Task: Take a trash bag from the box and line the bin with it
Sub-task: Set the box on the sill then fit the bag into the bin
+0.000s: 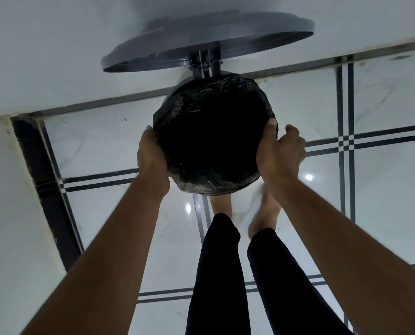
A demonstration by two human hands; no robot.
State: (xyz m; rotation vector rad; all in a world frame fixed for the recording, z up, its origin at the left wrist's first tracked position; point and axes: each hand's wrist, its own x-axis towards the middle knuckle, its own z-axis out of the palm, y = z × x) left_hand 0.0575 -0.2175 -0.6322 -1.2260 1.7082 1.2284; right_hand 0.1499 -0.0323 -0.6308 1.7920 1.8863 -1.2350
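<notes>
Head view looks down on a round bin (177, 89) by the white wall (56, 56), its grey lid (226, 35) hinged upright; bare feet stand on marble tiles (383, 201) below. Black trash bag (211, 93) covers the rim. Left hand (151, 155) and right hand (280, 153) clasp opposite sides, fingers curled over the plastic.

Operator body, head view. Both forearms are bare from the frame's lower edge to the wrists; no sleeves, watch, or bands are visible. Left hand (152, 153) and right hand (280, 151) are bare, without gloves or rings. Below the fingers (292, 130), the legs (226, 274) wear black, close-fitting trousers ending at the ankle. Both feet (265, 211) are bare, partly hidden and slightly blurred.
</notes>
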